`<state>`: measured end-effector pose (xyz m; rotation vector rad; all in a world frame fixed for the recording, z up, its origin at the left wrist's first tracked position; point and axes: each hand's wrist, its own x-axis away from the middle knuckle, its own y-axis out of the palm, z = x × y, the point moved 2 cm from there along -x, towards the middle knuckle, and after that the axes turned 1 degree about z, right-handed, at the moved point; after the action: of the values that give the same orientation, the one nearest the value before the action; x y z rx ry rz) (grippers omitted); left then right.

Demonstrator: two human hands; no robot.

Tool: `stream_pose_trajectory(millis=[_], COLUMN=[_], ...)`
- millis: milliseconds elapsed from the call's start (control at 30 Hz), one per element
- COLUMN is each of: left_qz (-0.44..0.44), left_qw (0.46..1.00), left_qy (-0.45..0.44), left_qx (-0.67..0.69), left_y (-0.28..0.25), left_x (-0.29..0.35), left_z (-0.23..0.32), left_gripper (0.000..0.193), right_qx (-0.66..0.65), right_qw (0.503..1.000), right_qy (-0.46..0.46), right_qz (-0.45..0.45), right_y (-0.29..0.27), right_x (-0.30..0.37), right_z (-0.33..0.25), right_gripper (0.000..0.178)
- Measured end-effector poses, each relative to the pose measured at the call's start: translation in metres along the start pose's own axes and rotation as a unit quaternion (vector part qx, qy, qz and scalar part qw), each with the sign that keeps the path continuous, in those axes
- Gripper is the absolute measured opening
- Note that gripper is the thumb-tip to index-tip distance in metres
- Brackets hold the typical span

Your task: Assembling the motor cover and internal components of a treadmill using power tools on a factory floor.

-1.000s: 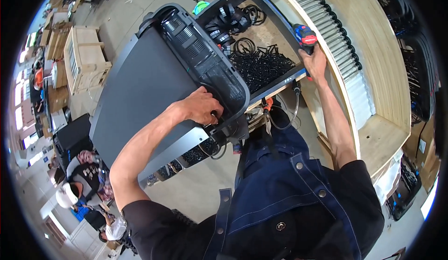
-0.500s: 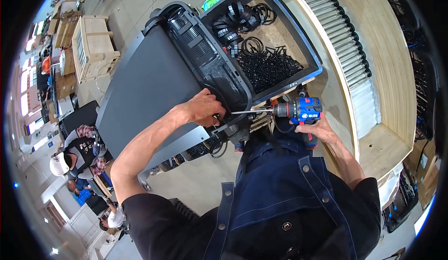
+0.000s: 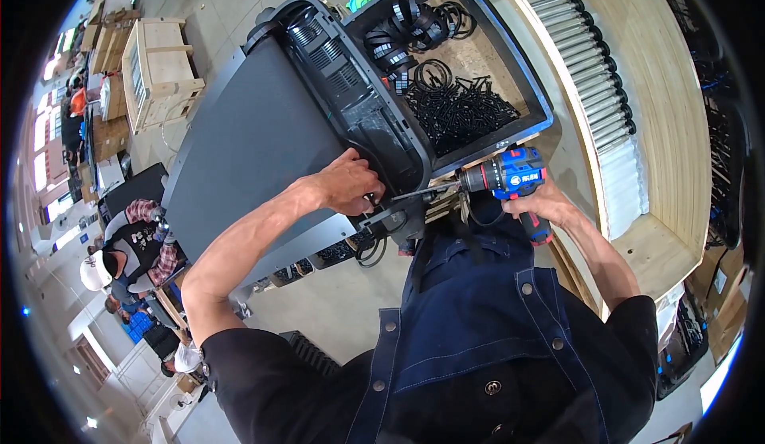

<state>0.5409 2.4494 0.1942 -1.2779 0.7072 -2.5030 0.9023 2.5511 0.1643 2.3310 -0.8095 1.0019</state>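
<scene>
My right hand point(image 3: 539, 203) grips a blue and black cordless drill point(image 3: 518, 175) by its handle. From its chuck a long thin bit point(image 3: 426, 191) points left, slanting slightly down toward the corner of a treadmill-like machine point(image 3: 263, 125) with a wide black belt. My left hand point(image 3: 348, 187) rests on that corner, fingers curled in beside the bit's tip. What they pinch is too small and covered to make out. Beside the belt runs the machine's black motor housing point(image 3: 343, 78), its inside exposed.
A black tray point(image 3: 542, 117) of bolts, rings and rolled belts stands beyond the housing. To the right, a wooden crate point(image 3: 661, 149) holds a row of metal rollers point(image 3: 586, 54). A person in a white cap point(image 3: 131, 249) works at far left, near a wooden crate point(image 3: 159, 70).
The drill has tilted, its chuck moving slightly left and its body rising, so the bit now slants. My left hand stays on the machine's corner.
</scene>
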Motion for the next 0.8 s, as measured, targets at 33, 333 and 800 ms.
stream_pose_trajectory(millis=[33,333,800], left_qz=[-0.003,0.007,0.323], left_qw=[1.000,0.999,0.907], left_qy=[0.003,0.018,-0.109], left_qx=[0.004,0.031,0.246], left_y=[0.000,-0.001,-0.038], left_x=[0.000,0.003,0.052], left_z=[0.000,-0.005,0.014], left_gripper=[0.019,0.027,0.053], right_qx=[0.017,0.041,0.071], right_qw=[1.000,0.999,0.990], right_qy=[-0.005,-0.013,0.017], right_qz=[-0.004,-0.028,-0.118], right_y=[0.000,-0.002,0.005], right_x=[-0.003,-0.009,-0.034], right_z=[0.000,-0.031,-0.056], right_gripper=[0.031,0.034,0.034])
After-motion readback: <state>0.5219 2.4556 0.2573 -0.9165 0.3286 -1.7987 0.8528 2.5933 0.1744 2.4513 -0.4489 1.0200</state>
